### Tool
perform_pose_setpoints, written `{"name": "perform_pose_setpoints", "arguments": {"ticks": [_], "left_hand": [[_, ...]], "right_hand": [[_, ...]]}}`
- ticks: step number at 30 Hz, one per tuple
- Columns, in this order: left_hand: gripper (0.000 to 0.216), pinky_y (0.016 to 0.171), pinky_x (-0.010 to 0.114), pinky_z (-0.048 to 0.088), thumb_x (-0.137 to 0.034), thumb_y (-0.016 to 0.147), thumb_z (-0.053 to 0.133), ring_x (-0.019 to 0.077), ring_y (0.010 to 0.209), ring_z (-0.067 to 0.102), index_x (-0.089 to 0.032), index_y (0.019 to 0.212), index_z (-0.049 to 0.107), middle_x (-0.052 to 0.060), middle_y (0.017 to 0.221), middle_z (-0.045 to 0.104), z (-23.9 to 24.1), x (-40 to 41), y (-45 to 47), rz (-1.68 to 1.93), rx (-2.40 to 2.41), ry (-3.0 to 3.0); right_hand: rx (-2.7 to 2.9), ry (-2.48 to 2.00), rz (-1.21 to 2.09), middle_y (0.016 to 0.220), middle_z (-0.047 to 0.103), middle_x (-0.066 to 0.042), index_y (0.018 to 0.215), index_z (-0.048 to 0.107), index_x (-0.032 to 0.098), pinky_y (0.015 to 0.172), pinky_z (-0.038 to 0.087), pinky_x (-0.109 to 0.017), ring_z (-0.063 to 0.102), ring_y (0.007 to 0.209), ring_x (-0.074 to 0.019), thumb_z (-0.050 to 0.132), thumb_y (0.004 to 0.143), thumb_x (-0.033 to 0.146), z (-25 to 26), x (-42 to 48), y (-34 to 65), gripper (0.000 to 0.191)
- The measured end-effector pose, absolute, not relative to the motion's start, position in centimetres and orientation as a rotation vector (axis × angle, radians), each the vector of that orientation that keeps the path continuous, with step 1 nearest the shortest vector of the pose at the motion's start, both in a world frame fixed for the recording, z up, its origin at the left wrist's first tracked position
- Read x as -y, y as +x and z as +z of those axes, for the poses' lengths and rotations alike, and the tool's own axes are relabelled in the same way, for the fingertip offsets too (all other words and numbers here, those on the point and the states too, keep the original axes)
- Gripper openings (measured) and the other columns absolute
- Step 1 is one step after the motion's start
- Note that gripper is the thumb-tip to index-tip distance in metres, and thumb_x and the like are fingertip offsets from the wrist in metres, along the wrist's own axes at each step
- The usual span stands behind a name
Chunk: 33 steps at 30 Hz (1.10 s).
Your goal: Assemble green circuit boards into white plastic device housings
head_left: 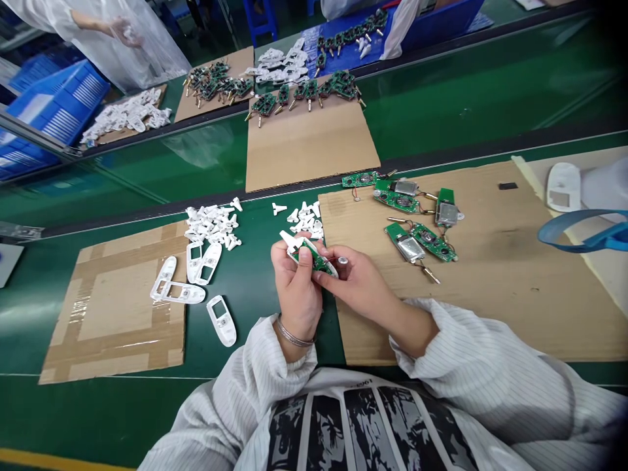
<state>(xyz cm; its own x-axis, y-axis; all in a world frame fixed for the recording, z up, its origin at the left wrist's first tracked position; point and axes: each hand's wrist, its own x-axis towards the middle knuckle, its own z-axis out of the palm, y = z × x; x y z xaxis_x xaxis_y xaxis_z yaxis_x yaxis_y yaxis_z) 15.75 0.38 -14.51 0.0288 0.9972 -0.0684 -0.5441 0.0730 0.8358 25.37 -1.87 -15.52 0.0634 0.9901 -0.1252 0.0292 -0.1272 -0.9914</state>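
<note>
A green circuit board [318,260] lies in a narrow white plastic shell in front of me. My left hand [299,281] is closed around the shell, with the thumb pressed on the board. A small white T-shaped piece [291,241] sticks out at the upper left end. My right hand [360,281] pinches the assembly's right end; a small metal cylinder [343,260] on a thin red wire shows by its index finger. The fingers partly hide the board. Beyond my left hand lie loose white T-shaped pieces [304,219].
White housings [222,320] and a pile of white pieces [212,226] lie at left, near a taped cardboard sheet [118,301]. Several circuit boards [407,245] with wired parts rest on the right cardboard [490,307]. Across the conveyor [466,85], a person's hand [125,31] shows near blue crates [53,111].
</note>
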Motion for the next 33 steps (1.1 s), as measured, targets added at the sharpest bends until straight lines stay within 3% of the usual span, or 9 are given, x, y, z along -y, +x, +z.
{"name": "perform_pose_setpoints", "arguments": {"ticks": [6, 15, 20, 24, 27, 29, 33], "left_hand": [[0.018, 0.071, 0.025, 0.051, -0.031, 0.087, 0.066, 0.0107, 0.071, 0.057, -0.024, 0.093, 0.051, -0.003, 0.078, 0.061, -14.5, 0.0, 15.9, 1.359, -0.706, 0.742], [0.022, 0.079, 0.034, 0.052, -0.034, 0.086, 0.065, 0.0177, 0.082, 0.065, -0.024, 0.099, 0.05, 0.001, 0.086, 0.067, -15.0, -0.3, 15.3, 1.267, -0.758, 0.703], [0.021, 0.078, 0.027, 0.05, -0.031, 0.086, 0.066, 0.0127, 0.083, 0.062, -0.025, 0.1, 0.052, -0.001, 0.092, 0.062, -15.7, -0.1, 15.3, 1.347, -0.832, 0.86], [0.023, 0.072, 0.022, 0.048, -0.032, 0.084, 0.069, 0.01, 0.077, 0.06, -0.024, 0.098, 0.053, -0.003, 0.087, 0.06, -15.8, -0.6, 15.4, 1.376, -0.931, 0.781], [0.027, 0.069, 0.024, 0.049, -0.035, 0.08, 0.072, 0.0108, 0.072, 0.062, -0.023, 0.094, 0.052, -0.004, 0.082, 0.059, -15.6, -1.2, 15.3, 1.389, -0.981, 0.65], [0.03, 0.072, 0.026, 0.05, -0.036, 0.078, 0.073, 0.0119, 0.073, 0.063, -0.022, 0.094, 0.051, -0.004, 0.083, 0.059, -15.6, -1.5, 15.2, 1.41, -1.003, 0.599], [0.028, 0.073, 0.026, 0.049, -0.035, 0.08, 0.072, 0.0098, 0.07, 0.06, -0.023, 0.095, 0.05, -0.006, 0.079, 0.055, -15.8, -1.5, 14.8, 1.402, -1.068, 0.596]], "right_hand": [[1.117, -1.361, 1.2, 0.071, 0.056, 0.002, 0.075, 0.058, 0.019, 0.059, 0.041, -0.028, 0.05, 0.062, -0.0145, 0.07, 0.069, 0.029, -15.1, 1.8, 25.5, 0.017], [0.895, -1.196, 1.459, 0.079, 0.065, -0.002, 0.078, 0.063, 0.017, 0.052, 0.041, -0.026, 0.051, 0.059, -0.0119, 0.079, 0.065, 0.036, -14.9, 1.1, 26.2, 0.028], [0.906, -1.241, 1.426, 0.072, 0.061, 0.002, 0.085, 0.061, 0.017, 0.046, 0.038, -0.023, 0.047, 0.053, -0.0095, 0.081, 0.063, 0.036, -15.1, 1.2, 26.1, 0.035], [0.98, -1.348, 1.34, 0.075, 0.06, 0.002, 0.09, 0.054, 0.02, 0.047, 0.043, -0.024, 0.05, 0.054, -0.0106, 0.078, 0.068, 0.037, -15.5, 1.3, 25.9, 0.037], [1.133, -1.43, 1.153, 0.097, 0.062, -0.005, 0.1, 0.052, 0.021, 0.055, 0.051, -0.03, 0.059, 0.069, -0.016, 0.076, 0.072, 0.037, -15.3, 1.5, 26.2, 0.041], [1.326, -1.431, 0.829, 0.109, 0.059, -0.009, 0.106, 0.053, 0.022, 0.069, 0.054, -0.037, 0.061, 0.089, -0.0223, 0.072, 0.077, 0.033, -14.7, 1.9, 26.4, 0.037], [1.762, -1.154, 0.407, 0.113, 0.058, -0.011, 0.115, 0.056, 0.023, 0.095, 0.045, -0.049, 0.054, 0.108, -0.0282, 0.069, 0.082, 0.031, -13.9, 2.9, 25.9, 0.037]]}}
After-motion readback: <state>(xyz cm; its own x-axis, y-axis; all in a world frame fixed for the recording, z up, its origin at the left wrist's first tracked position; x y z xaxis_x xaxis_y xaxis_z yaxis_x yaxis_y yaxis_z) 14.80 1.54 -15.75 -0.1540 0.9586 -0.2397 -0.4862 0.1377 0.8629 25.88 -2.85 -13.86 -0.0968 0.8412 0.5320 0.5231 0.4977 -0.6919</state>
